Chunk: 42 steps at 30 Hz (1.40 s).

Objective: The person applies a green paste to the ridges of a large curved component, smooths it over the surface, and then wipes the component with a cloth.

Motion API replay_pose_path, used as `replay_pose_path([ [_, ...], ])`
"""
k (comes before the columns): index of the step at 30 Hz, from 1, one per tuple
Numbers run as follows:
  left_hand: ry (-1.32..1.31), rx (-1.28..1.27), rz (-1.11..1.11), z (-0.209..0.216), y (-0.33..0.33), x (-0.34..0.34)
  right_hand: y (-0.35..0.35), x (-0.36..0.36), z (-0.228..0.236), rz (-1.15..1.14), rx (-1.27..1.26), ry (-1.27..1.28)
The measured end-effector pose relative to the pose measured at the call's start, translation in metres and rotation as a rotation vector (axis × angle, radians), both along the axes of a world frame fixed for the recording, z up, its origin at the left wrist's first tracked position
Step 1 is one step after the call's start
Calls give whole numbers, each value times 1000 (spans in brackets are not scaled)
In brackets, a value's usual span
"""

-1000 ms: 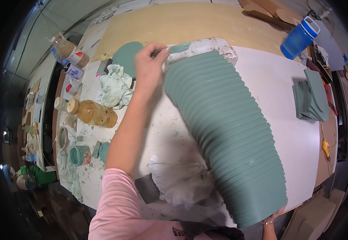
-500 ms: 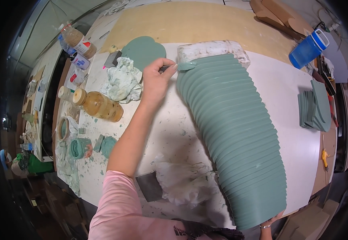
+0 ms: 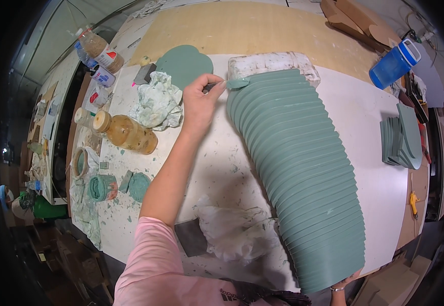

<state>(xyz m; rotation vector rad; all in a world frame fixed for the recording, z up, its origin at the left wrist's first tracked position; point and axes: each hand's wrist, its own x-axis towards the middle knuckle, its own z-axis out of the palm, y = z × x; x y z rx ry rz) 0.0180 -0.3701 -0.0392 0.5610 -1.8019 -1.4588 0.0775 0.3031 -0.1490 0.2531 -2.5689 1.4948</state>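
Note:
A long fanned row of overlapping green sheets [image 3: 303, 173] with rounded edges runs from the near right toward the middle back. My left hand [image 3: 201, 99] is closed in a pinch on a dark-handled spatula. The spatula's blade [image 3: 238, 83], coated in green paste, lies against the left corner of the farthest sheets. At the near end, my right hand [image 3: 348, 280] touches the lower edge of the row from below; its fingers are mostly hidden. The far end of the row rests against a white wrapped block [image 3: 270, 61].
Left of my forearm are a crumpled cloth [image 3: 160, 99], a jar of amber liquid [image 3: 125, 133] and a tub of green paste [image 3: 102, 188]. A dark square block [image 3: 191, 237] lies beside crumpled white plastic [image 3: 237, 232]. At right are more green sheets [image 3: 401, 135] and a blue jug [image 3: 393, 64].
The view has shifted very slightly. The spatula blade stays at the far left corner of the row, with hardly any movement of my left hand. My right hand remains at the near end.

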Motion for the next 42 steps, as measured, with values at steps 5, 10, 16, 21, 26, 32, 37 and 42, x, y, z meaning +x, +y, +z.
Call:
replay_pose_path([
  [5, -11, -122, -26, -7, -7, -6, -11, 0, 3, -15, -87, 44],
  [10, 50, -62, -37, -4, -3, -9, 10, 2, 1, 7, 6, -62],
  [16, 39, -97, -18, -3, -2, -13, -11, 0, 6, -42, -22, 56],
  [21, 10, -141, -19, -4, 2, -15, -11, 2, 8, -68, -30, 24],
  [26, -14, -191, 51, -1, 0, -14, -19, -1, 14, -23, 17, 62],
  [32, -6, -285, 56, 5, 11, -16, -20, 2, 15, -86, -73, -45],
  [37, 27, -334, 103, 9, 11, -14, -28, 0, 19, -23, -28, 78],
  [42, 21, -376, 79, 7, 9, -12, -30, 0, 23, -19, -7, 43],
])
